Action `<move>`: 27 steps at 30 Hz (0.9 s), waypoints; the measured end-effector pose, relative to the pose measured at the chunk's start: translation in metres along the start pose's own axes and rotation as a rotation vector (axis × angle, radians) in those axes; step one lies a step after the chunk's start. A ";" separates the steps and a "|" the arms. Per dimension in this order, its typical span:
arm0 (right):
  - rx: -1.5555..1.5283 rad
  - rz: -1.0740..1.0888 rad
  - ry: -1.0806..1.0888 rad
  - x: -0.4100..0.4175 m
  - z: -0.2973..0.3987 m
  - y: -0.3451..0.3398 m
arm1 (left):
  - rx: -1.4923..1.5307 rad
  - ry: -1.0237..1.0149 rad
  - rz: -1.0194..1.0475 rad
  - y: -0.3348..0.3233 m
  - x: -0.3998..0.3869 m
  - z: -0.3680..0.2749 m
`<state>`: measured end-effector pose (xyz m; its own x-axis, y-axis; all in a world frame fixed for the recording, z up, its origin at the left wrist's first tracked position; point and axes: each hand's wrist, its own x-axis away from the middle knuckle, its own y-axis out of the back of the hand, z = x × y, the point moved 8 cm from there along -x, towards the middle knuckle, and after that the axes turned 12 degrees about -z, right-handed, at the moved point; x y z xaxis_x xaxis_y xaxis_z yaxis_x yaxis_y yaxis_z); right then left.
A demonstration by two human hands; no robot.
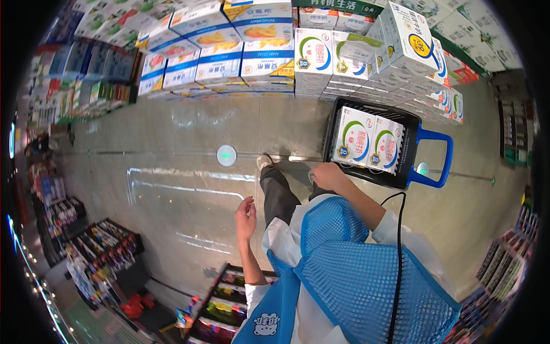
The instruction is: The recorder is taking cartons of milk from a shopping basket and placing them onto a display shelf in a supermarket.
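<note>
My left hand (pixel 245 219) hangs over the floor with loosely bent fingers and nothing in it. In front of my right leg is my right hand (pixel 328 176), its fingers turned down and partly hidden. It is nearest to a black plastic shopping basket (pixel 407 165) with a blue handle (pixel 447 159), which stands on the floor. Inside the basket two white milk boxes lie side by side, a left box (pixel 353 137) and a right box (pixel 386 144). Beyond the basket rise stacked white milk boxes (pixel 313 56), some of the same design.
Blue-and-white drink boxes (pixel 219 62) are stacked along the far side. Round light spots (pixel 226 155) mark the grey floor (pixel 193 129). Loaded display shelves stand behind on the left (pixel 103 241) and near my left arm (pixel 227 301). A black cable (pixel 399 258) runs over my blue mesh vest (pixel 356 284).
</note>
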<state>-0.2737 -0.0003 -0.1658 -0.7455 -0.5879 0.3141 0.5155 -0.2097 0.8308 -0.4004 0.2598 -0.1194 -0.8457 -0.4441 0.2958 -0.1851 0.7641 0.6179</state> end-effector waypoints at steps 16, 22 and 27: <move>-0.312 -0.481 -0.557 -0.051 0.033 0.045 | -0.106 -0.523 0.426 0.018 -0.217 -0.052; -0.321 -0.522 -0.856 0.011 0.016 0.019 | -0.184 -0.551 0.635 -0.039 -0.241 -0.074; -0.446 -0.497 -1.105 0.046 -0.011 -0.009 | -0.063 -0.647 0.801 -0.084 -0.231 -0.148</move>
<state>-0.3079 -0.0344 -0.1637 -0.7387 0.5377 0.4064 0.0197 -0.5855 0.8105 -0.1155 0.2290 -0.1314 -0.8204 0.5355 0.2004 0.5621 0.6910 0.4545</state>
